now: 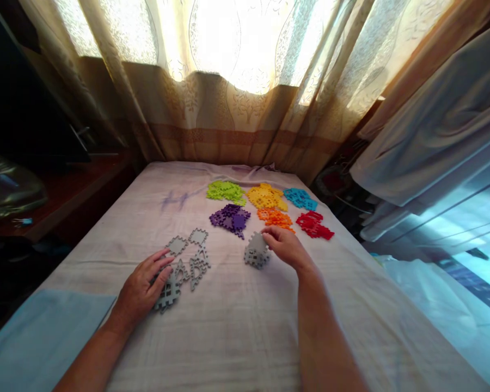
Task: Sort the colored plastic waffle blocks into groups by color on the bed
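My right hand [285, 246] pinches the edge of a grey interlocking tile [258, 243], tilted up at a small grey stack of toothed tiles [256, 258]. Whether that tile touches the stack I cannot tell. On the left, my left hand [145, 283] rests with fingers apart over a pile of grey toothed pieces [169, 294], partly covering them. Just beyond its fingertips lie two flat grey square tiles, one of them nearer [177, 245] and one farther [198, 236]. Grey triangular frame pieces [197, 271] lie to the right of that pile.
Sorted piles of similar pieces lie farther back: lime green [225, 191], yellow [265, 196], blue [301, 198], purple [230, 217], orange [275, 218] and red [313, 225]. A pale blue cloth [44, 332] covers the near left corner. Curtains [212, 109] hang behind the sheet-covered surface [228, 337].
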Demonstrator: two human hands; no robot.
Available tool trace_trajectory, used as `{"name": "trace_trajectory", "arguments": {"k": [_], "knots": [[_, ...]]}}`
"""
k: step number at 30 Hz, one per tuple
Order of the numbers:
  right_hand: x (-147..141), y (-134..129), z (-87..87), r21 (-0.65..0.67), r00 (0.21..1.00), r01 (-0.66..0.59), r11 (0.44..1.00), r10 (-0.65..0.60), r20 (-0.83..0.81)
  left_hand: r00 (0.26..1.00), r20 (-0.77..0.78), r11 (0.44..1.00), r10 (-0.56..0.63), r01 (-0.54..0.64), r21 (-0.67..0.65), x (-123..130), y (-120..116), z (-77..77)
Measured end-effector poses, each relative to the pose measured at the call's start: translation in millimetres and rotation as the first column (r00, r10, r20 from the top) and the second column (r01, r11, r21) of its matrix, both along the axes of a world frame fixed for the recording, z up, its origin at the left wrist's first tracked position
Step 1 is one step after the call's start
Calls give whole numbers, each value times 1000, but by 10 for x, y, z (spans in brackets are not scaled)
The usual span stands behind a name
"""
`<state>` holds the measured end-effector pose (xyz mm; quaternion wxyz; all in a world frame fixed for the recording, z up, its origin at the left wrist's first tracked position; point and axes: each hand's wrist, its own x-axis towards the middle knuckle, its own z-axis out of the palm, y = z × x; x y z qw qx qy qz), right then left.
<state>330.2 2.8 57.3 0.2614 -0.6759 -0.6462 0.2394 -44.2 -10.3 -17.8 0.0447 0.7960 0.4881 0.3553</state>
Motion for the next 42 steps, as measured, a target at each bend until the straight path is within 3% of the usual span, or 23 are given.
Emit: {"name": "trace_trajectory", "arguments": {"k": [3, 6, 13, 15, 18, 22, 26, 32, 42], "knots": [[212, 22, -141, -96, 999, 41, 995, -39, 24, 1000, 0, 1000, -2, 2, 13, -16, 12, -19], [246, 19, -194, -147, 993, 64, 987, -49, 104, 1000, 0, 1000, -1, 1, 15, -17, 12, -19], [90, -41, 4, -88, 926, 181, 980, -140, 350, 1000, -3, 1000, 17, -16, 9, 36, -31, 33], [-61, -44, 76, -55, 932, 121, 991, -94, 349, 1000, -9, 1000, 20, -20, 2, 54, -48, 55], [-392, -57, 140, -55, 948, -76, 996, 90, 304, 1000, -12, 1000, 22, -22, -5, 71, -64, 78], [-864, -130, 123, -116, 884, -332, 936, 352, 307, 1000, -2, 1000, 21, -21, -17, 73, -68, 82], [-1187, -231, 46, -125, 803, -483, 866, 496, 331, 1000, 4, 999, 30, -30, -28, 73, -71, 90], [-1361, -314, -6, -135, 737, -534, 834, 538, 410, 999, 12, 999, 30, -30, -37, 81, -76, 91], [-1411, -350, 39, -179, 716, -527, 831, 547, 433, 999, 26, 999, 34, -33, -36, 64, -56, 46]]}}
